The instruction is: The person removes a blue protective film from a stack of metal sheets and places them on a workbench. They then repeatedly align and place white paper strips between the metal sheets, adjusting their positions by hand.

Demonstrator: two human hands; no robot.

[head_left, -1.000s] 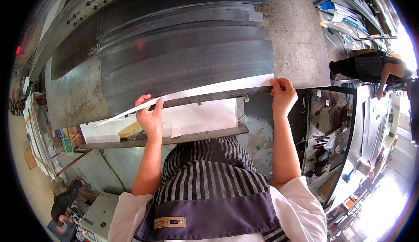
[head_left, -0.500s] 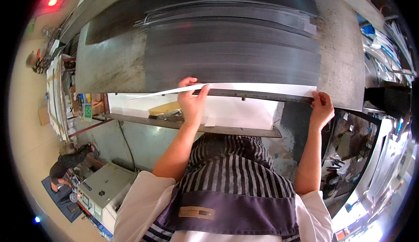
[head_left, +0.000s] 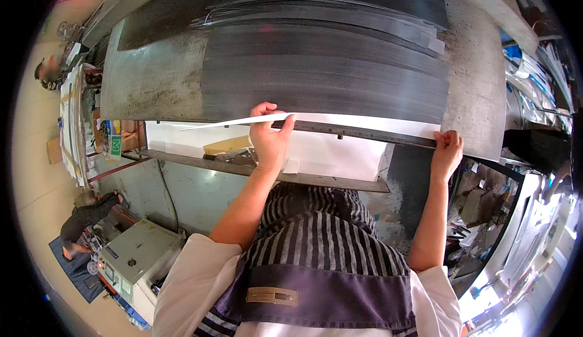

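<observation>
A long, narrow white strip (head_left: 364,121) lies along the front edge of the metal worktable, its left end tapering off past the edge. My left hand (head_left: 270,139) pinches the strip near its middle, thumb on the near side and fingers behind. At the strip's right end, my right hand (head_left: 448,152) grips the corner between thumb and fingers at the table edge. Just behind the strip, dark grey thin sheets (head_left: 328,76) are spread in overlapping layers across the metal table (head_left: 152,82).
Under the table's front edge is a shelf (head_left: 340,182) with white sheets and a yellow piece (head_left: 226,146). A grey machine cabinet (head_left: 136,255) stands at lower left, near a bending person (head_left: 85,221). Scrap and tools (head_left: 467,228) lie in a dark bin at right.
Both hands keep hold of the white strip in nearly the same place. The whole view has shifted slightly, and the person at lower left appears a little higher.
</observation>
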